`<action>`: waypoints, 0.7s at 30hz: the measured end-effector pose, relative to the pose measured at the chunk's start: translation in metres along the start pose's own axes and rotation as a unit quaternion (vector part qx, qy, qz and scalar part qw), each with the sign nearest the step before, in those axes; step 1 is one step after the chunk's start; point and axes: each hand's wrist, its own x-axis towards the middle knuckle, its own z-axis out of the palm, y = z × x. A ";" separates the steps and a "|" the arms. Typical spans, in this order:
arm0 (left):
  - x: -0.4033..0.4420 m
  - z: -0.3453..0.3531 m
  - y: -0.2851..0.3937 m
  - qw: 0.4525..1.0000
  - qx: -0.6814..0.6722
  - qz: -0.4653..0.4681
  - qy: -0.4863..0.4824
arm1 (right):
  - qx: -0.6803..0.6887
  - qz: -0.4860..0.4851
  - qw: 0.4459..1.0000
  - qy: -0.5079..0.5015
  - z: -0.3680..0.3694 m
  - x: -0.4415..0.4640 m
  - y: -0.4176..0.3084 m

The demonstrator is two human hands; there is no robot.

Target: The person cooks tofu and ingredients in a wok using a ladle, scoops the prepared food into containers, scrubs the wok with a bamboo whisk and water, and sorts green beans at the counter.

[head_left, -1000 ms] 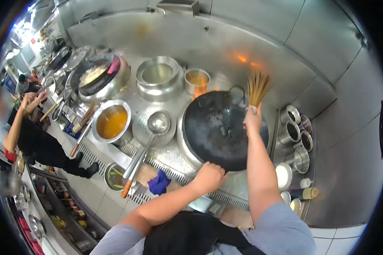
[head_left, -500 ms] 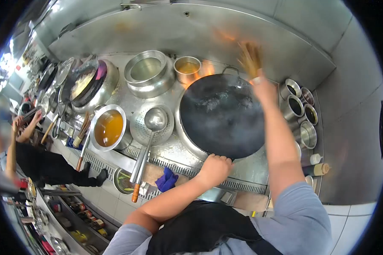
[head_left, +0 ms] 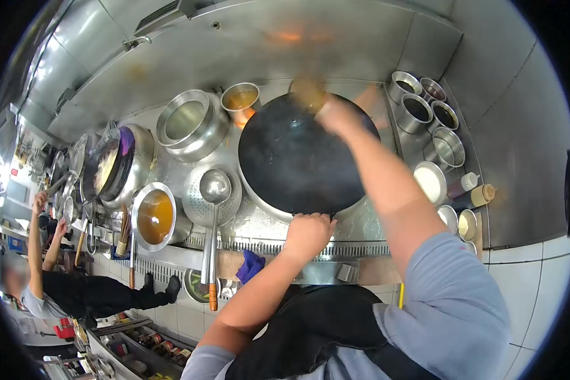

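A big black wok (head_left: 304, 161) rests on the burner, with faint steam over its dark inner surface. My left hand (head_left: 311, 234) is closed on the wok's near rim. At the far side of the wok my right hand (head_left: 337, 115) is wrapped round a bamboo brush (head_left: 308, 95), which is blurred by motion and sits over the far rim. Left of the wok, a ladle (head_left: 215, 187) lies on a perforated strainer (head_left: 195, 204). Flames show beside the small pot of orange liquid (head_left: 240, 98).
A pot of amber liquid (head_left: 154, 218) and a large steel pot (head_left: 185, 121) stand to the left. Sauce containers (head_left: 415, 111) and squeeze bottles (head_left: 481, 196) line the right side. A blue cloth (head_left: 251, 266) lies at the front edge. Another person (head_left: 95, 293) works at far left.
My right hand has swept the brush from the wok's right side leftward to its far rim. My left hand keeps hold of the near rim. The camera view has turned.
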 end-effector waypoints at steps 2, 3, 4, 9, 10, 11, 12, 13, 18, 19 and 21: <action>-0.001 0.007 -0.004 1.000 0.003 0.009 0.008 | 0.113 0.066 0.947 -0.292 0.037 -0.068 -0.037; 0.001 0.005 -0.005 1.000 0.000 0.011 0.012 | 0.186 0.043 0.914 -0.357 0.015 -0.114 -0.073; 0.002 0.003 -0.004 1.000 0.005 0.006 0.009 | 0.181 0.046 0.915 -0.358 0.013 -0.110 -0.066; 0.001 -0.001 0.000 1.000 0.003 -0.016 -0.022 | -0.306 -0.047 0.946 -0.094 -0.045 0.002 0.041; 0.001 -0.001 -0.002 1.000 -0.005 -0.019 -0.024 | -0.285 -0.008 0.958 -0.025 -0.068 0.023 0.040; 0.000 0.000 -0.004 0.999 -0.006 -0.023 -0.022 | -0.288 -0.012 0.957 -0.027 -0.059 0.024 0.037; -0.002 0.000 -0.006 1.000 0.003 -0.017 -0.013 | -0.203 -0.004 0.979 -0.005 -0.040 0.021 0.032; -0.002 0.000 -0.007 1.000 0.013 -0.007 -0.001 | -0.118 0.004 0.993 0.020 -0.020 0.017 0.026; -0.001 0.000 -0.009 1.000 0.006 -0.004 -0.005 | 0.115 0.042 0.938 -0.323 0.036 -0.086 -0.041; -0.002 0.002 -0.008 1.000 0.008 -0.002 0.005 | 0.053 -0.065 0.946 -0.314 0.027 -0.079 -0.026; -0.007 0.002 -0.004 1.000 -0.007 -0.013 -0.010 | -0.058 -0.263 0.920 -0.286 0.011 -0.068 0.016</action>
